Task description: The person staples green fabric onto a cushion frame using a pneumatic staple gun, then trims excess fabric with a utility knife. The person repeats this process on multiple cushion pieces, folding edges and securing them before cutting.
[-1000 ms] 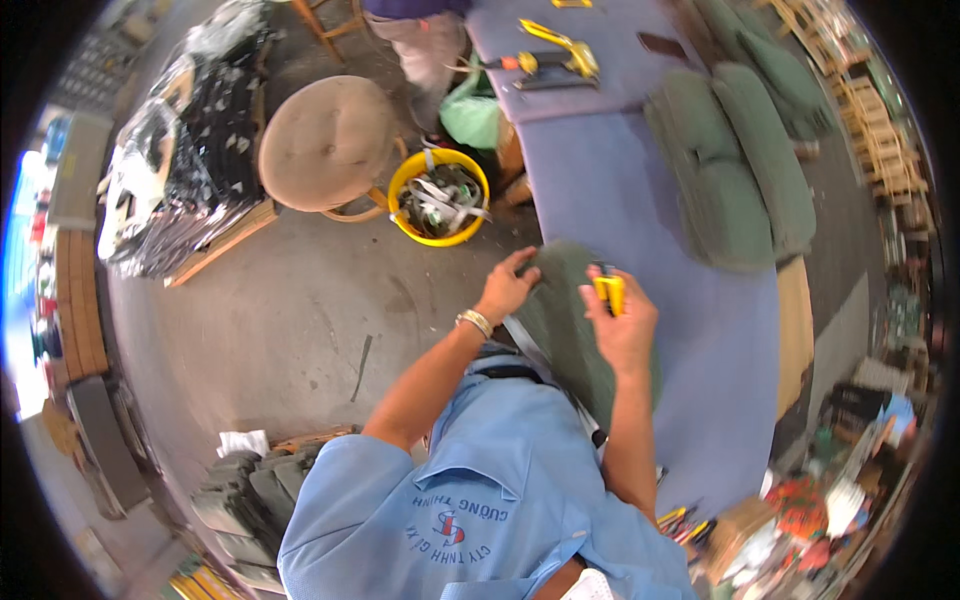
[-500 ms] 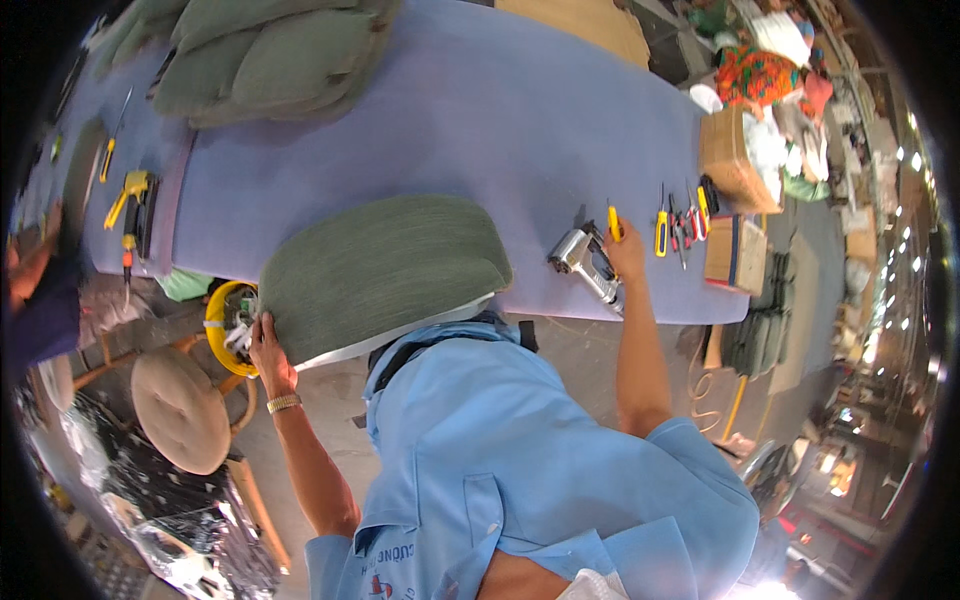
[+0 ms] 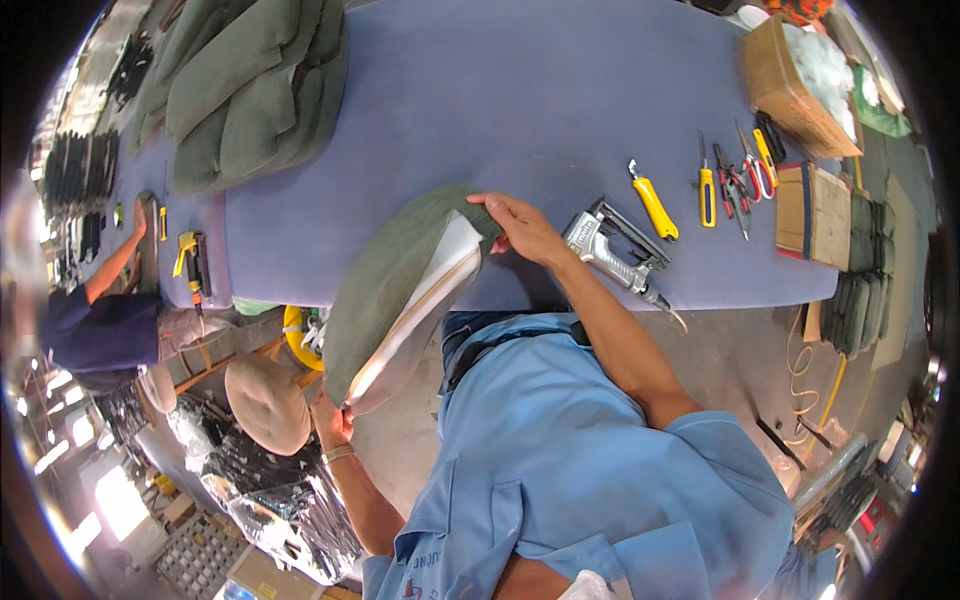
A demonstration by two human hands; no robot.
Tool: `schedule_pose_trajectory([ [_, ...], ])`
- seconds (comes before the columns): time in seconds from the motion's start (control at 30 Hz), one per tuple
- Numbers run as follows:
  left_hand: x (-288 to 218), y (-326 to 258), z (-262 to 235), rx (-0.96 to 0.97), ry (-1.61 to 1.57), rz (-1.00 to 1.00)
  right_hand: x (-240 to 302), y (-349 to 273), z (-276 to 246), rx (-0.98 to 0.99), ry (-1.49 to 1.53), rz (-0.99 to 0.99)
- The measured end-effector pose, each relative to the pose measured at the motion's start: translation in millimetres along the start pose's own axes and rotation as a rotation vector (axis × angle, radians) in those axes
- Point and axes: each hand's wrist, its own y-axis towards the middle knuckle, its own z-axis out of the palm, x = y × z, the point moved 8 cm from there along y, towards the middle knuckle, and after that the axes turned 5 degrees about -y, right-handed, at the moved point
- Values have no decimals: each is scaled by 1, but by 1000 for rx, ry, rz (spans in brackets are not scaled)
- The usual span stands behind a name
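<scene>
Now the cutter (image 3: 655, 208) is down on the table (image 3: 470, 110) at right, freeing the right hand (image 3: 522, 228), gripping the far end of the cushion (image 3: 385, 275) over the near edge; the left hand (image 3: 331, 420) grips its near end.

Past the cushion (image 3: 385, 275), table (image 3: 540, 110) lies open (stapler (image 3: 620, 265) blocks rightward).

Left hand (image 3: 332, 418) sits lower than right hand (image 3: 522, 230), fingers (image 3: 490, 203) bent.
</scene>
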Motion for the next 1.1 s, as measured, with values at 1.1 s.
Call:
schedule_pose_trajectory([
  [1.1,-64,-178,162,252,499,-134,52,-45,-83,-406,-53,-205],
])
